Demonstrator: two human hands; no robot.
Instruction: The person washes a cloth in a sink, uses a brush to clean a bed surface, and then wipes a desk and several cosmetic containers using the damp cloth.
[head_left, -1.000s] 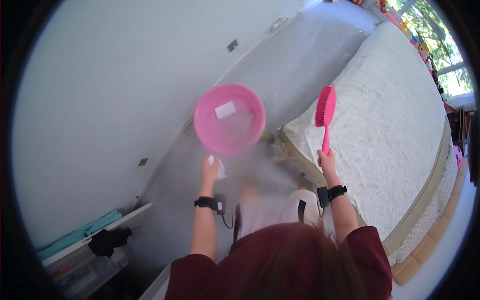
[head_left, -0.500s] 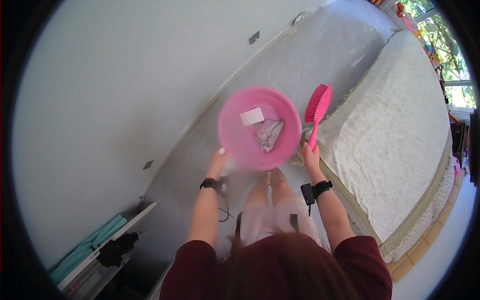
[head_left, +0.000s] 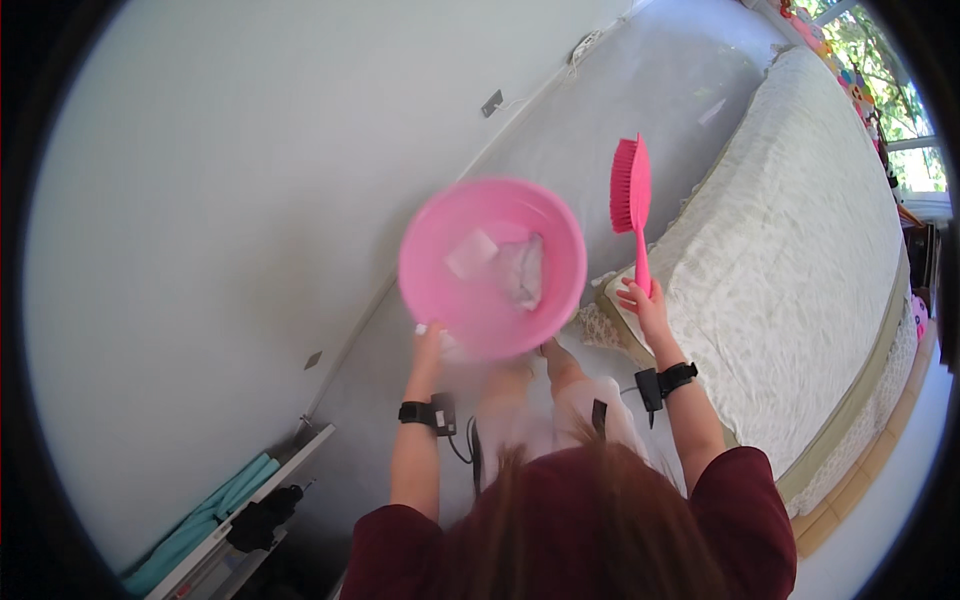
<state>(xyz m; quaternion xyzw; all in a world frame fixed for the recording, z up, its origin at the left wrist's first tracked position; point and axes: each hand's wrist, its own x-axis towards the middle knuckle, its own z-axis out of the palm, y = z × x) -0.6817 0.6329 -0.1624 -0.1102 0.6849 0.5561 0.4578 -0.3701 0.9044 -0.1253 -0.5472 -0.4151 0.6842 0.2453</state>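
Left hand [head_left: 430,345] gripped the pink basin [head_left: 492,268]; right hand [head_left: 643,303] clasped the pink brush [head_left: 632,200].
The brush had swung away from the basin's rim, upright beside the bed [head_left: 800,250].

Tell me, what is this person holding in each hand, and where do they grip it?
The left hand holds a pink basin by its near rim. The right hand grips a pink brush by the lower end of its handle, bristles upward.
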